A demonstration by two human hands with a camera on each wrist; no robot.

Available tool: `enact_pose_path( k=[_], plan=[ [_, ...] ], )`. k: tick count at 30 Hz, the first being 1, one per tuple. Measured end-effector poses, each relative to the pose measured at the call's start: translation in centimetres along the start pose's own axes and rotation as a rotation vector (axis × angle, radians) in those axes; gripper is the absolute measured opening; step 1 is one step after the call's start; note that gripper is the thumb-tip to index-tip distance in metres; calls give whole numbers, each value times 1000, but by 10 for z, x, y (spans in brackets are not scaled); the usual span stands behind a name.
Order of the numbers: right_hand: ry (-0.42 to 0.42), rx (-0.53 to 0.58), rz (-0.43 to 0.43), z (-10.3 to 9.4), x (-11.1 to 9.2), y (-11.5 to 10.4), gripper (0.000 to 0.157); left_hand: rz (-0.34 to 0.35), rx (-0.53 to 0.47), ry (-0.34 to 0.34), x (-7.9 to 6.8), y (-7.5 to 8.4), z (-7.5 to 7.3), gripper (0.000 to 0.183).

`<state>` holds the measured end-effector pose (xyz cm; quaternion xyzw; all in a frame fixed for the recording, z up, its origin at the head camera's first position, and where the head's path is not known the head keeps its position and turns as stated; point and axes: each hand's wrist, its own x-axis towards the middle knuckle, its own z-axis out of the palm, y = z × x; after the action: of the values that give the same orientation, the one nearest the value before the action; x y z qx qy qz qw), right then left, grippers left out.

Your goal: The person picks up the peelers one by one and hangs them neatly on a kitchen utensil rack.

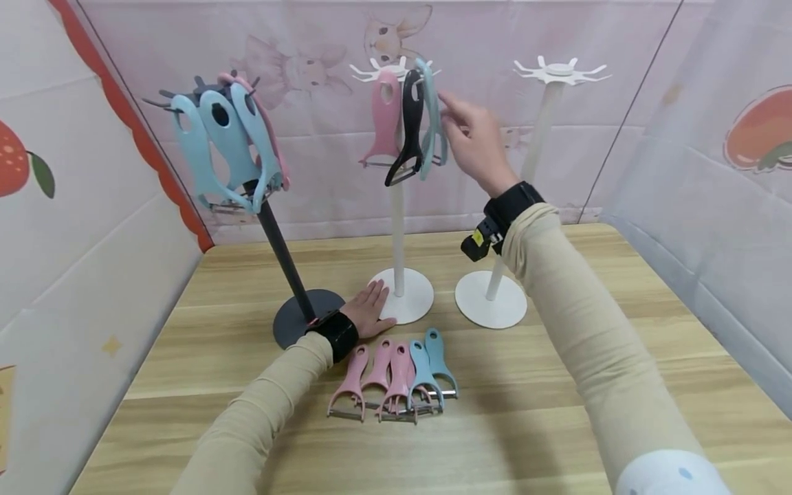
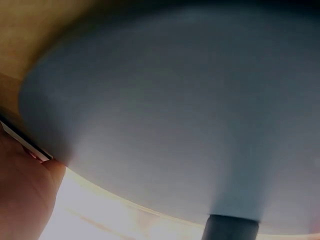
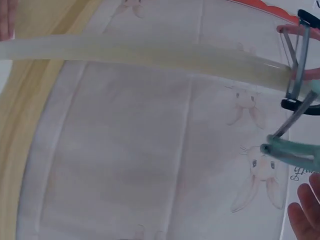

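In the head view, the left hand [image 1: 369,309] lies flat on the twelve-o'clock white stand [image 1: 398,234], perhaps to steady it; the right hand [image 1: 476,137], loosely bent, seems empty by three hung peelers [image 1: 412,113], with five or more loose peelers [image 1: 379,371] at six. The left wrist view shows one dark base [image 2: 150,125]. The right wrist view has fingers [image 3: 301,222] at four, near a blue peeler [image 3: 302,145].

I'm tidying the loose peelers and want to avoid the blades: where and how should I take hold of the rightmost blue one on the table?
Take the rightmost blue peeler by its handle, probably from above and the right: the handle points away from you, clear of the blade at the near end, while the neighbouring blue peeler crowds its left side.
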<state>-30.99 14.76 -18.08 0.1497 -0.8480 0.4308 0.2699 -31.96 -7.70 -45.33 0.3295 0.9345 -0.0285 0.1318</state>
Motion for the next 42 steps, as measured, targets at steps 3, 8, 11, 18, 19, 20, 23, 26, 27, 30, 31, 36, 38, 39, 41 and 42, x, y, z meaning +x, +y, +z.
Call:
enact_pose_path(
  k=[3,8,11,18,19,20,23,26,27,30,31,36,38,39,41,42],
  plan=[
    [8,13,3,8,-11,11,37,-10,-4,2,-2,-5,0,76],
    [-99,-49,-8,32,-46,38,34,-34,18,-2,-3,-17,1,77],
    [-322,-164,33,56,-73,58,39,-39,16,3,-4,-21,0,78],
    [-726,-457,24,111,-126,99,60,-2,-47,-15,-10,-22,-9,77],
    [-762,-496,1,115,-130,104,62,10,-54,-13,-11,-22,-12,76],
    [-793,-536,-25,119,-133,109,64,27,-72,-2,-13,-21,-16,76],
    [-860,-632,-87,128,-140,124,69,56,-103,46,-20,-18,-29,73],
    [-914,-704,-97,137,-145,140,72,83,-154,128,-35,-9,-40,70],
    [-929,-713,-91,141,-147,146,73,82,-152,148,-41,-5,-41,69],
    [-971,-721,-66,149,-152,157,76,108,-167,213,-64,9,-40,68],
    [-976,-710,-59,151,-153,159,77,114,-167,226,-72,14,-38,68],
    [-1033,-686,-4,158,-157,161,79,94,-129,202,-110,36,-27,65],
    [-1052,-681,15,160,-158,160,79,75,-98,176,-122,44,-24,65],
    [-1058,-672,24,160,-158,159,78,59,-88,165,-127,47,-22,65],
    [-1059,-661,33,161,-157,157,77,28,-63,158,-135,54,-21,66],
    [-1055,-654,31,161,-157,156,77,17,-56,170,-137,57,-20,65]
  ],
)
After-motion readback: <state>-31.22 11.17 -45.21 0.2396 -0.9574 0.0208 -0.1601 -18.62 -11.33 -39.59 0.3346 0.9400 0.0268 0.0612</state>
